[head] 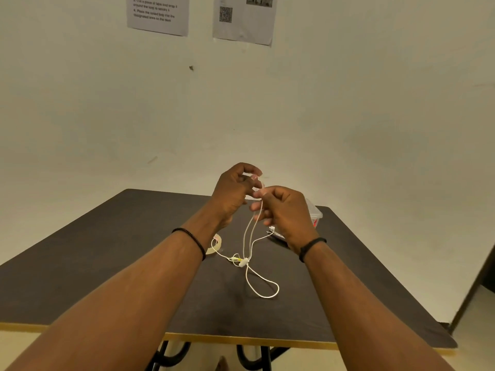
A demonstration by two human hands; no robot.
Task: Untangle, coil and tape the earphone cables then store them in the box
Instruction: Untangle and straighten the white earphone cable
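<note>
A white earphone cable (250, 236) hangs from both my hands down to the dark table (107, 263). My left hand (233, 194) is raised above the table and pinches the cable's top end between thumb and fingers. Just to its right, my right hand (284, 210) pinches the same strands a little lower. On the table the cable passes a small white and yellow piece (242, 261) and spreads into a loop (263, 286). A clear plastic box (314, 214) stands behind my right hand, mostly hidden. A roll of tape (215, 245) lies beside my left wrist.
More white cable (276, 232) lies in front of the box under my right hand. The wall (241, 116) rises right behind the table's far edge, with two printed sheets (158, 14) on it. The table's near edge has a yellow trim (241, 340).
</note>
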